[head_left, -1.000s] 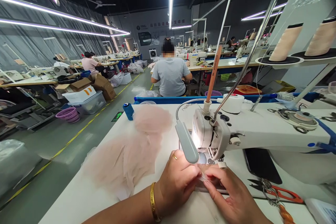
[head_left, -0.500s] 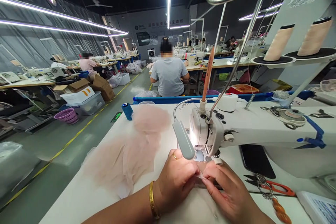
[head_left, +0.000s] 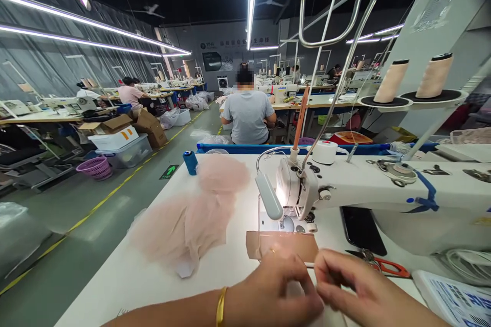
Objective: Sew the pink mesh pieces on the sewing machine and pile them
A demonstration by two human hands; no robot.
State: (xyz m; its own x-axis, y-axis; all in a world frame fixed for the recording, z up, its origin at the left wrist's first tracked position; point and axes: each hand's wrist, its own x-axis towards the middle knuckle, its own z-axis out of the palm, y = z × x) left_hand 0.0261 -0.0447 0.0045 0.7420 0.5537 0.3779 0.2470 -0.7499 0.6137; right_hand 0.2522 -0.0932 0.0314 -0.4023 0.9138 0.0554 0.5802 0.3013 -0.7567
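My left hand [head_left: 282,286], with a gold bracelet at its wrist, is closed in a pinch in front of the sewing machine [head_left: 293,184]. Opposite it, my right hand [head_left: 353,281] is also pinched, its fingertips close to the left ones. Between and below them shows a little pale sheer fabric [head_left: 320,314], mostly hidden by the fingers. Just beyond the hands lies a brown flat plate [head_left: 284,243] before the needle area. More sheer pinkish fabric [head_left: 207,214] is heaped to the left on the white table [head_left: 126,281].
A blue thread spool [head_left: 190,162] stands by the far left edge. Right of the machine head lie a black phone [head_left: 363,230], orange-handled thread snips [head_left: 393,267] and a white box [head_left: 456,296]. Thread cones [head_left: 391,82] stand above. A person in grey [head_left: 248,112] sits ahead.
Both hands have drawn back from the needle area towards me, uncovering the brown plate. The view has shifted slightly, and the fingers remain pinched.
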